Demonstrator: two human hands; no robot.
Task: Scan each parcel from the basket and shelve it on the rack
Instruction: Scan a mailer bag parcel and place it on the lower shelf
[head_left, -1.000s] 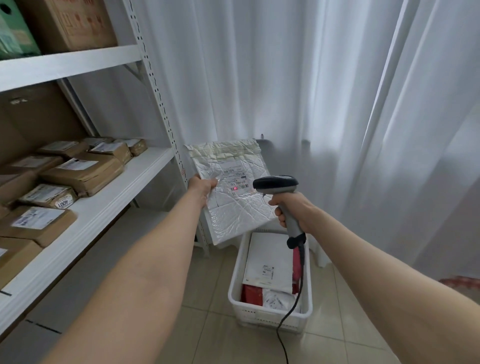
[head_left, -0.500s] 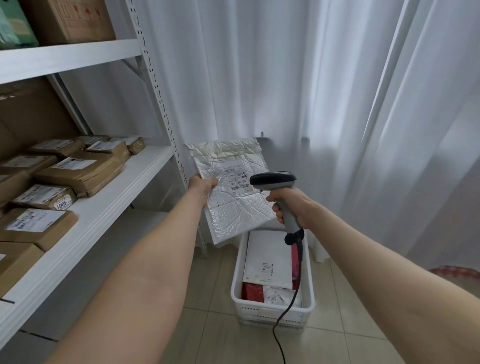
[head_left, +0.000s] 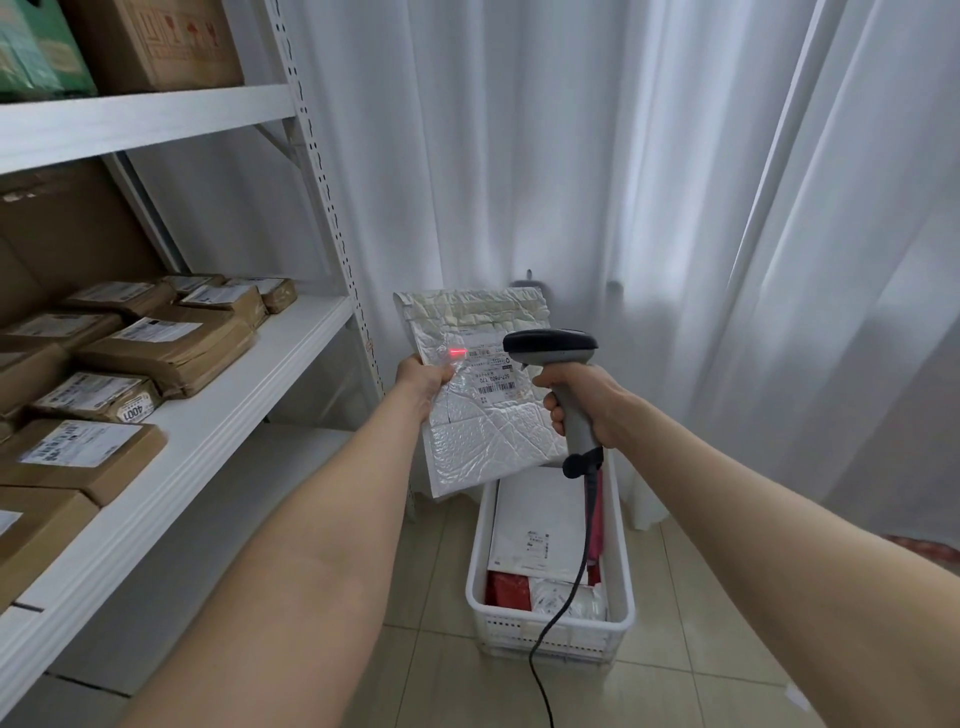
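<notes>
My left hand pinches the left edge of a white bubble mailer, held upright above the floor. Its printed label faces me. My right hand grips the handle of a grey barcode scanner, whose head points left at the mailer. A red scan line glows on the mailer just left of the label. Below stands a white plastic basket holding a white mailer and red packets. The white rack is to the left.
Several brown cardboard parcels with labels lie along the middle shelf, which has bare room near its right end. A large box and green bags sit on the upper shelf. White curtains hang behind. The scanner's black cable trails to the tiled floor.
The red scan line has returned and now sits left of the label, higher than one second ago. Scanner and mailer stay almost where they were.
</notes>
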